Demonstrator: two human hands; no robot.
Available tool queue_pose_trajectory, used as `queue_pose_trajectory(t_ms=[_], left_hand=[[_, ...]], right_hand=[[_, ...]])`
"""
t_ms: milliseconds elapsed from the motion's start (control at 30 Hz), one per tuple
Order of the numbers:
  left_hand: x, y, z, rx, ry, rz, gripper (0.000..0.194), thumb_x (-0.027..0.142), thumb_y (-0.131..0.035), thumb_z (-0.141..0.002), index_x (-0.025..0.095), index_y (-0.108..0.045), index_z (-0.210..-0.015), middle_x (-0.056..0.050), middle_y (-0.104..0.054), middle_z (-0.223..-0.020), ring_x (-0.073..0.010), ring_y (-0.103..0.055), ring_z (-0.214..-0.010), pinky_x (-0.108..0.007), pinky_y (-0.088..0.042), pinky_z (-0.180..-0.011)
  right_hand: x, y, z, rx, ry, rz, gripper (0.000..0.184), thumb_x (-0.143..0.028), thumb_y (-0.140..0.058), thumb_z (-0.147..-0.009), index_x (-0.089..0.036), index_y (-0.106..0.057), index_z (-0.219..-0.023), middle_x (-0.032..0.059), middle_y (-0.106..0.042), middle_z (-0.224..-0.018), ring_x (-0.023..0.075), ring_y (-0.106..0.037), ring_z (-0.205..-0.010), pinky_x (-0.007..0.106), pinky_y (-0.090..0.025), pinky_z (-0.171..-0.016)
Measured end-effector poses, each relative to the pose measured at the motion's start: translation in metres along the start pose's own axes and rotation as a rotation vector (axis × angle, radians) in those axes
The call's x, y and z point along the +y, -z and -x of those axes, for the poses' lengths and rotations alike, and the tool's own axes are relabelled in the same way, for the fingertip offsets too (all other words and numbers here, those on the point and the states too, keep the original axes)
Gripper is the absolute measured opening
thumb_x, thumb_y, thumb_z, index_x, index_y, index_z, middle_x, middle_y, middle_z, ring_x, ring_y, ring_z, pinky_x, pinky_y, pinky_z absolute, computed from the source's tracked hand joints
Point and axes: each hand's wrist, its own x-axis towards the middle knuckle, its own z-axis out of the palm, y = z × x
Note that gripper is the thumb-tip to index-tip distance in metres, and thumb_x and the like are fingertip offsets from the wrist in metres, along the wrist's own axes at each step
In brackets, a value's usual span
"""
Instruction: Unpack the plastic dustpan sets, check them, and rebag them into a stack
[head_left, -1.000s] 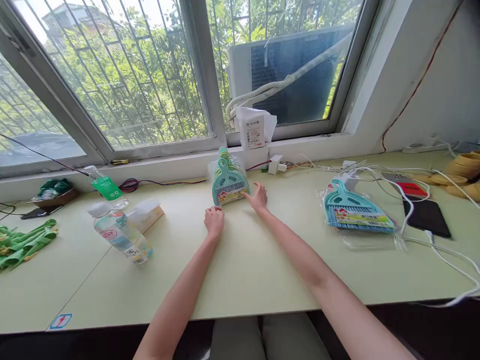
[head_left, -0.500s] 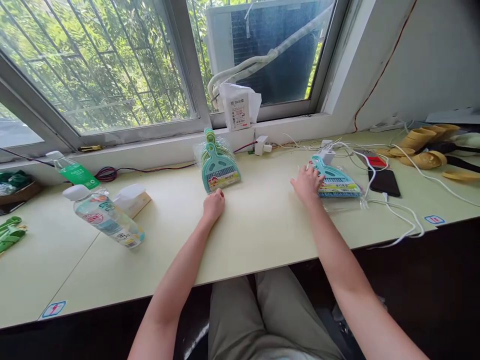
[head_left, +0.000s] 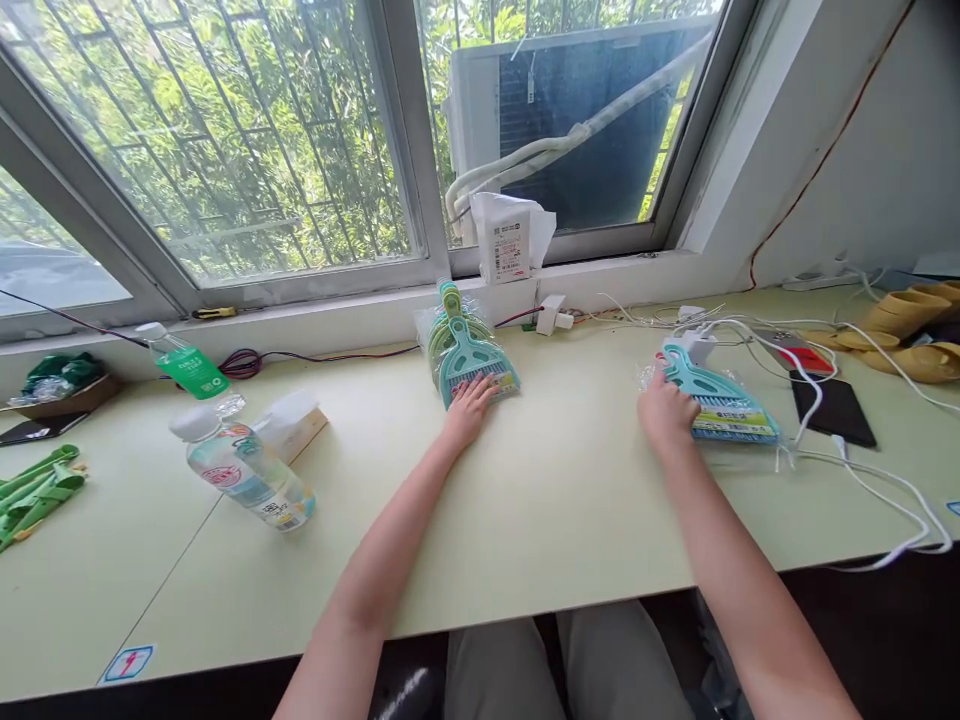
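A row of wrapped turquoise and green dustpan-and-brush sets leans upright near the window sill, handles up. My left hand lies against the lower front of the nearest set, fingers stretched out over its brush and label. To the right, another wrapped turquoise dustpan-and-brush set lies on the table, its handle pointing up and left. My right hand is closed at its left edge, with the fingers bent over the plastic wrap. The thumb side is partly hidden.
On the left stand a clear bottle, a green-labelled bottle and a tissue pack. Green strips lie farther left. At right are white cables, a black phone and yellow-brown pieces. A white adapter sits near the sill.
My left hand has moved from the table below the upright sets onto the nearest one, its fingers spreading out. My right hand has closed at its set's left edge. The view has shifted left.
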Motion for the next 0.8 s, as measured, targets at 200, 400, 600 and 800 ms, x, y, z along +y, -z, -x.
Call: queue_pose_trajectory(t_ms=[200, 400, 600, 800], left_hand=[[-0.053, 0.006, -0.049, 0.053, -0.116, -0.097, 0.057, 0.003, -0.030, -0.090, 0.023, -0.053, -0.138, -0.002, -0.037, -0.158, -0.0193, -0.027, -0.149, -0.042, -0.023, -0.122], [-0.044, 0.008, -0.041, 0.103, 0.108, -0.316, 0.038, 0.004, -0.038, -0.090, 0.018, -0.067, -0.111, -0.018, -0.057, -0.132, -0.0290, -0.053, -0.122, -0.044, -0.047, -0.096], [0.009, 0.007, -0.002, 0.355, 0.275, -0.052, 0.029, 0.013, -0.041, -0.093, 0.019, -0.067, -0.105, -0.015, -0.052, -0.139, -0.0293, -0.044, -0.132, -0.048, -0.035, -0.108], [0.093, -0.014, 0.025, 0.160, 0.425, 1.013, 0.055, 0.054, -0.026, -0.099, 0.020, -0.055, -0.131, -0.011, -0.067, -0.112, -0.0213, -0.066, -0.100, -0.037, -0.052, -0.088]], right_hand=[[-0.004, 0.001, 0.008, 0.040, 0.021, -0.006, 0.029, -0.012, -0.037, -0.094, -0.006, -0.054, -0.117, 0.0223, -0.068, -0.093, 0.0303, -0.071, -0.089, 0.036, -0.049, -0.073], [-0.011, 0.016, 0.019, 0.100, 0.109, -0.121, 0.023, -0.021, -0.044, -0.094, -0.012, -0.056, -0.112, 0.0157, -0.070, -0.090, 0.0247, -0.069, -0.078, 0.029, -0.042, -0.064], [-0.042, 0.014, 0.055, 0.139, 0.458, -0.245, 0.016, -0.023, -0.046, -0.095, -0.017, -0.059, -0.101, 0.0085, -0.071, -0.088, 0.0181, -0.066, -0.073, 0.026, -0.032, -0.059], [-0.069, 0.006, 0.115, 0.021, 0.859, -0.375, 0.018, -0.025, -0.047, -0.095, -0.018, -0.063, -0.097, 0.0080, -0.072, -0.090, 0.0177, -0.066, -0.075, 0.025, -0.033, -0.061]])
